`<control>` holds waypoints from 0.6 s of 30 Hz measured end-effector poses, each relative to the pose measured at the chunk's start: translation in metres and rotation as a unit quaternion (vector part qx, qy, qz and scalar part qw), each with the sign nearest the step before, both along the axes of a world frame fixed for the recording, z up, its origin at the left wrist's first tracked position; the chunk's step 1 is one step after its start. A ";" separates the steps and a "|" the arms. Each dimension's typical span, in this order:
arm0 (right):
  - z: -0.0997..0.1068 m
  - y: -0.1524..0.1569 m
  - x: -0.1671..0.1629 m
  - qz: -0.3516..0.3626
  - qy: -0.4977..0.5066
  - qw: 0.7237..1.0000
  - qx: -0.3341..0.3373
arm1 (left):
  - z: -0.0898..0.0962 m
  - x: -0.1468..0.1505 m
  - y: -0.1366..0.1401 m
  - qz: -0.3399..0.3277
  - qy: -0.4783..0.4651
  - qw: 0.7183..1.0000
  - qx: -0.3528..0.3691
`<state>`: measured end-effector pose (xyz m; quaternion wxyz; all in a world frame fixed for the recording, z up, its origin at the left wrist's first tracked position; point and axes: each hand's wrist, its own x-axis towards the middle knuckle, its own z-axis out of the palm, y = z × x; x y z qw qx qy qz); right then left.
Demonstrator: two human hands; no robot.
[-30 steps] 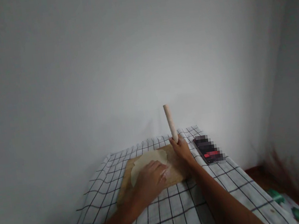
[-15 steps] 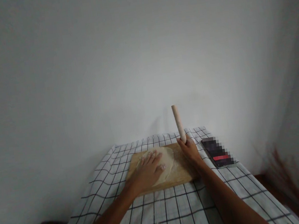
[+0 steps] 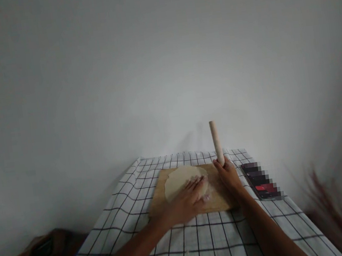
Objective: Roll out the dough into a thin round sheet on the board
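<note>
A flat, roundish sheet of dough (image 3: 178,181) lies on a wooden board (image 3: 157,203). My left hand (image 3: 189,199) rests over the lower right part of the dough, its fingers stretched out and whitened as if with flour. Held up by my right hand (image 3: 228,173) is a pale wooden rolling pin (image 3: 216,141), nearly upright, gripped at its lower end by the board's right edge. Part of the dough is hidden under my left hand and forearm.
A checked white cloth (image 3: 202,245) covers the table under the board. To the right of the board lies a phone (image 3: 260,181), partly pixelated. A pale wall (image 3: 165,82) rises right behind the table. At lower left stands a brown box (image 3: 39,254).
My left hand has slid from the dough's left and middle part to its lower right. The right hand still holds the rolling pin upright. The whole view has shifted slightly.
</note>
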<state>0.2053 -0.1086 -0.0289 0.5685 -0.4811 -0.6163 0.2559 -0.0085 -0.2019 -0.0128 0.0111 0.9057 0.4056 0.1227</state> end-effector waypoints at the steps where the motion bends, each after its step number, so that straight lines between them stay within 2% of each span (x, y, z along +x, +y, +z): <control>1: 0.000 0.000 0.000 0.001 -0.004 1.000 0.001 | 0.000 -0.008 0.008 0.012 -0.002 1.000 -0.004; 5: 0.000 0.000 0.002 -0.002 -0.017 1.000 -0.005 | -0.007 -0.041 0.038 0.125 -0.003 0.992 0.002; 8: 0.000 -0.001 0.001 -0.003 -0.017 1.000 -0.004 | -0.015 -0.057 0.048 0.186 -0.012 0.982 -0.004; 14: 0.004 -0.003 -0.001 0.004 -0.022 1.000 0.004 | -0.020 -0.062 0.045 0.213 -0.031 0.977 0.012; 18: 0.005 -0.004 -0.002 0.009 -0.022 1.000 -0.001 | -0.020 -0.062 0.047 0.221 -0.022 0.975 -0.002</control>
